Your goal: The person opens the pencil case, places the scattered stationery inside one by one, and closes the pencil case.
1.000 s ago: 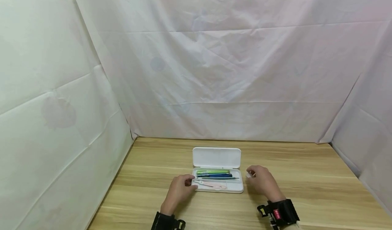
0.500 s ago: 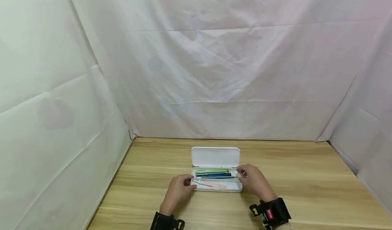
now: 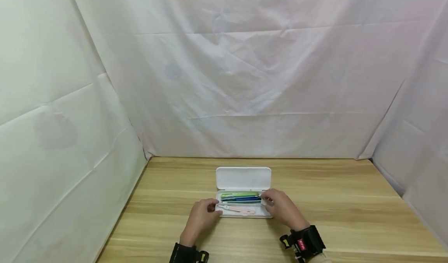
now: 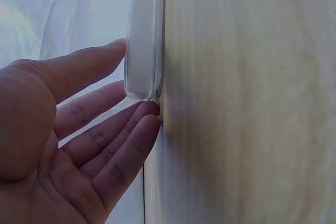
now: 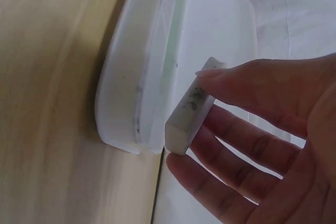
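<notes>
A white pencil case [image 3: 243,178] lies with its lid raised at the back. Its rear section holds a green pen [image 3: 239,195] and several dark blue pens [image 3: 245,199]; a pink-and-white drawing compass [image 3: 235,209] lies in the front section. At the left end, my left hand [image 3: 200,218] holds the case, thumb at one edge and fingertips against the end wall. My right hand [image 3: 284,208] pinches a white eraser [image 5: 190,107] with dark smudges between thumb and fingers. In the head view, this hand overlaps the case's right end and hides part of it.
A wood-grain table [image 3: 175,181] extends around the case. White cloth sheets [image 3: 224,80] hang behind it and at both sides. Black straps with small cameras [image 3: 308,239] sit on both wrists.
My right hand has carried the eraser leftward from beside the case to over its right end. The left hand stays at the left end. The whole head view has shifted slightly.
</notes>
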`<action>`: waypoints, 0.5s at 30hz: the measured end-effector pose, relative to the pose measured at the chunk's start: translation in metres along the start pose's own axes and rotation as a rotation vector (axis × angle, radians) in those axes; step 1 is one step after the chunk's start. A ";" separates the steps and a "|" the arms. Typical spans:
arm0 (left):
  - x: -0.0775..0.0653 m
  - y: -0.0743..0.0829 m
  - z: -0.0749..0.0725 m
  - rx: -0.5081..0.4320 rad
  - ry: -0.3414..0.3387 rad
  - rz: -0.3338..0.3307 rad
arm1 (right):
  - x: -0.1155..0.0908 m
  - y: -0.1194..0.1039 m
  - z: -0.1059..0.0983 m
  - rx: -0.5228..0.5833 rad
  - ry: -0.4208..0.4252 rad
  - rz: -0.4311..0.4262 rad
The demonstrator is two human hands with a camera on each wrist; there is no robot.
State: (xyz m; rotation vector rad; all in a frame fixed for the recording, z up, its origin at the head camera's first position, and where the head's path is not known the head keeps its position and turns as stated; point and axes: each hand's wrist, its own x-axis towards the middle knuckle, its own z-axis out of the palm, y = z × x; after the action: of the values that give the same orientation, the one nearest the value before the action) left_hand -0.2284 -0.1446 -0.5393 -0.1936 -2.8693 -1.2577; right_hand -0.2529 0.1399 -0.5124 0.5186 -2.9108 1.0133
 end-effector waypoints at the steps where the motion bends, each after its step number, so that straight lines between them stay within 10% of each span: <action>1: -0.001 0.000 0.000 0.002 0.001 0.002 | 0.000 0.000 0.001 0.000 -0.003 -0.008; 15: -0.002 0.001 -0.002 -0.015 -0.006 -0.002 | 0.001 0.001 0.006 -0.057 -0.047 -0.005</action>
State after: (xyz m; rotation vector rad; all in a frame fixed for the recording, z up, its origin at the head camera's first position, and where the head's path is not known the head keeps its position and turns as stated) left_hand -0.2268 -0.1455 -0.5372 -0.1954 -2.8662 -1.2819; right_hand -0.2540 0.1368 -0.5174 0.5549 -2.9673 0.9276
